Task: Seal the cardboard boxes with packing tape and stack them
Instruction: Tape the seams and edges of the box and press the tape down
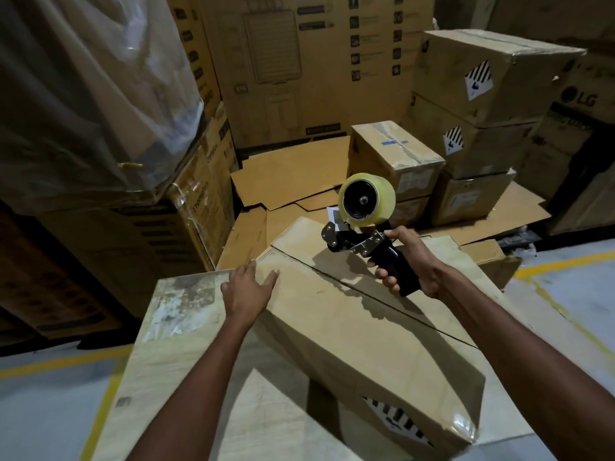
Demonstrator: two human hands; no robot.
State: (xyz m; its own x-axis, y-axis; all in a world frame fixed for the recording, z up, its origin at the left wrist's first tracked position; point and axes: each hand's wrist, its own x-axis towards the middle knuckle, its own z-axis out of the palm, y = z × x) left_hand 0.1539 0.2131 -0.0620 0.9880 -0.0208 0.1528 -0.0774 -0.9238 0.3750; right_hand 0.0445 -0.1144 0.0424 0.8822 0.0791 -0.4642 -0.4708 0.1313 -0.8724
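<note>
cardboard box (349,314) sits right in front of you, turned at an angle on top of a wider, worn box (173,344) whose top shows scuffed, whitish patches. its two top flaps are folded down and meet in a dark seam (382,294) that runs diagonally across the lid. a black-and-white striped label (399,424) shows on its near side.

your left hand (248,289) lies flat on the far left corner of the lid, palm down, fingers straight and slightly spread. your right hand (409,261) is wrapped around the black handle of the tape dispenser (366,241), fingers curled under the grip. the dispenser is held over the far end of the lid, near the seam, and its shadow falls on the flap below. whether its front edge touches the cardboard you cannot tell. the clear tape roll (367,199) sits upright on top of the dispenser.

beyond the box, flattened cardboard sheets (293,174) cover the floor. a small taped box (396,154) stands on them, with a stack of larger boxes (492,71) bearing striped diamond labels just beside it to the right. a plastic-wrapped stack (83,94) rises at your left. yellow lines (100,414) mark the grey floor.
</note>
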